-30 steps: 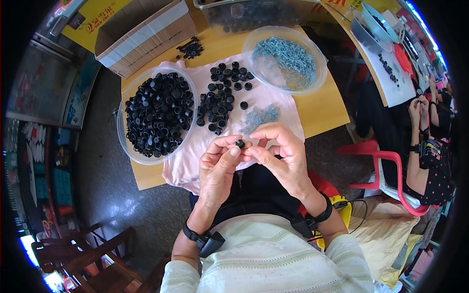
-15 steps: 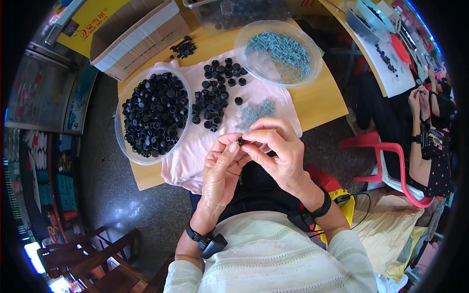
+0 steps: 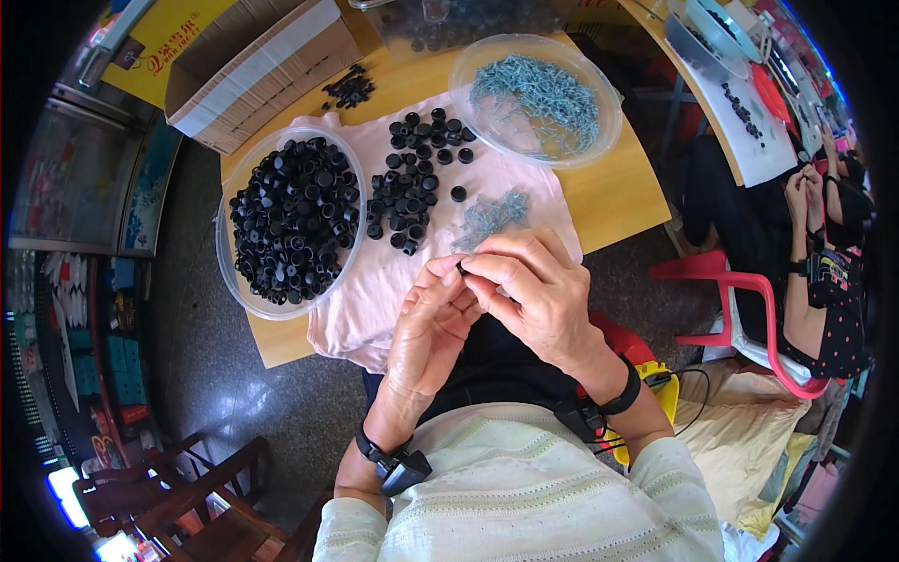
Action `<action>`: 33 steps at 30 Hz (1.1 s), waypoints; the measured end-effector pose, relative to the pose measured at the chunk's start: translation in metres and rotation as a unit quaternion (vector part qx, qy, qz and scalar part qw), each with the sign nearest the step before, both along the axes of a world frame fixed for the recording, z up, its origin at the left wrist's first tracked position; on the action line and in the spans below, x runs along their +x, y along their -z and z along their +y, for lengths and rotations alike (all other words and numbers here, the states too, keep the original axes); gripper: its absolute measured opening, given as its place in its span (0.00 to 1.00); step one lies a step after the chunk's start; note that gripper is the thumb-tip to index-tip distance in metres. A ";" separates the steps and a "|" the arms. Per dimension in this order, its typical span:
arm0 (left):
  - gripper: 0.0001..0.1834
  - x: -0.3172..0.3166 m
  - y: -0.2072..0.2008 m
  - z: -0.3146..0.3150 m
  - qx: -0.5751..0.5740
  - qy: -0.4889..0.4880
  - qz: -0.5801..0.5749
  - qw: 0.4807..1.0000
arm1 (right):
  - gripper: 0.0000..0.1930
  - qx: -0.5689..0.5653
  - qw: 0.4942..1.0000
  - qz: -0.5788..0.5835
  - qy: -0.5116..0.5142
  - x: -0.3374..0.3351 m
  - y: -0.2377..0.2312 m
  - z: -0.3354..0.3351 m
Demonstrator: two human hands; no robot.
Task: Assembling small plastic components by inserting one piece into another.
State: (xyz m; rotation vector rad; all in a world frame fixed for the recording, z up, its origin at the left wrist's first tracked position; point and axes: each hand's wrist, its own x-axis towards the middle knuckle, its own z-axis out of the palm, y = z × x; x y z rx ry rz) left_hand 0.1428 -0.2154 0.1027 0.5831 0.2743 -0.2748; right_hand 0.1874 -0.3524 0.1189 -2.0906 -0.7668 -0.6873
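A small black cap [image 3: 461, 267] is pinched between the fingertips of my left hand [image 3: 433, 314] and my right hand [image 3: 534, 290], just past the near edge of the cloth. Most of it is covered by fingers. Beyond my hands a small pile of silvery screws [image 3: 494, 214] lies on the pale pink cloth [image 3: 351, 323]. Loose black caps [image 3: 407, 199] are spread farther left, with a single cap [image 3: 458, 194] apart from them. A round clear tub [image 3: 222, 245] heaped with black caps stands on the left. Another clear tub [image 3: 613, 126], holding many screws, stands at the far right.
Small black parts [image 3: 348, 88] lie near an open cardboard box [image 3: 257, 70] at the back left of the wooden table [image 3: 627, 192]. A clear bin [image 3: 398, 33] stands behind. To the right are a red chair [image 3: 698, 269] and another person's hands [image 3: 803, 187].
My right hand has turned slightly and its fingers now cover more of the black cap. Both hands stay together in nearly the same place.
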 end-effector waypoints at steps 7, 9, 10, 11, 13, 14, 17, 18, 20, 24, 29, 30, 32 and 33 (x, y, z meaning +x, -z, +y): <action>0.11 0.003 0.000 0.000 -0.002 0.011 0.002 1.000 | 0.13 -0.008 0.999 0.031 -0.023 0.005 0.000 -0.005; 0.11 0.004 -0.001 0.000 -0.020 0.016 0.010 1.000 | 0.12 0.059 0.994 0.087 -0.038 0.006 -0.001 -0.007; 0.12 0.005 -0.001 0.001 -0.038 0.020 0.018 0.999 | 0.12 0.059 0.994 0.087 -0.038 0.005 -0.003 -0.007; 0.12 0.005 0.000 0.001 -0.037 0.020 0.018 0.999 | 0.12 0.073 0.990 0.118 -0.039 0.004 -0.006 -0.008; 0.12 0.006 0.000 0.001 -0.007 0.033 0.003 0.999 | 0.12 0.088 0.984 0.150 -0.039 0.003 -0.010 -0.009; 0.12 0.006 0.000 0.001 -0.007 0.033 0.003 0.999 | 0.12 0.081 0.985 0.148 -0.041 0.003 -0.010 -0.009; 0.12 0.007 0.002 0.001 0.035 0.045 -0.012 0.998 | 0.12 0.064 0.987 0.141 -0.041 0.004 -0.011 -0.012; 0.12 0.008 0.004 0.002 0.034 0.046 -0.015 0.998 | 0.12 0.053 0.988 0.136 -0.042 0.004 -0.011 -0.013; 0.11 0.008 0.006 0.003 0.033 0.047 -0.018 0.998 | 0.13 0.051 0.987 0.142 -0.045 0.004 -0.010 -0.014; 0.11 0.010 0.008 0.003 0.037 0.045 -0.016 0.998 | 0.13 0.067 0.985 0.156 -0.044 0.003 -0.006 -0.015; 0.11 0.014 0.008 0.000 0.050 0.045 -0.006 0.998 | 0.13 0.071 0.987 0.136 -0.052 0.007 -0.001 -0.019; 0.11 0.015 0.006 0.000 0.065 0.044 -0.012 0.997 | 0.13 0.075 0.986 0.136 -0.054 0.007 0.000 -0.020; 0.11 0.018 0.002 0.000 0.083 0.046 -0.018 0.995 | 0.13 0.085 0.985 0.146 -0.047 0.008 0.001 -0.021; 0.12 0.020 -0.002 0.000 0.132 0.051 -0.010 0.990 | 0.13 0.091 0.983 0.154 -0.042 0.009 0.002 -0.022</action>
